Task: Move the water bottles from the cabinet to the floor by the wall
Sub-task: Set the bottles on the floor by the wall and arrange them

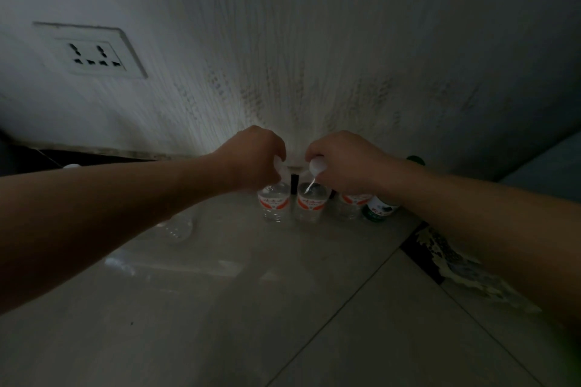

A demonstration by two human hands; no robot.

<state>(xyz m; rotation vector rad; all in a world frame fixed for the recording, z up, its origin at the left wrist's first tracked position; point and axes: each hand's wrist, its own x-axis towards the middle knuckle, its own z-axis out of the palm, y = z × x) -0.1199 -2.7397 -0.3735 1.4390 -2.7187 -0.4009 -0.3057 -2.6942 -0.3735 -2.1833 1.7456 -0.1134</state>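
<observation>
Two clear water bottles with red-and-white labels stand upright on the tiled floor at the foot of the wall. My left hand [256, 155] grips the white cap of the left bottle [274, 201]. My right hand [341, 160] grips the white cap of the right bottle [311, 203]. A third red-labelled bottle [353, 203] and a green-labelled bottle [379, 209] stand in the same row to the right, partly hidden under my right wrist.
A white wall socket [97, 55] sits on the textured wall [314, 41] at upper left. Glossy floor tiles [220, 308] fill the foreground. A dark skirting strip [94, 155] runs along the wall's base. A worn, peeling edge [446, 258] lies at right.
</observation>
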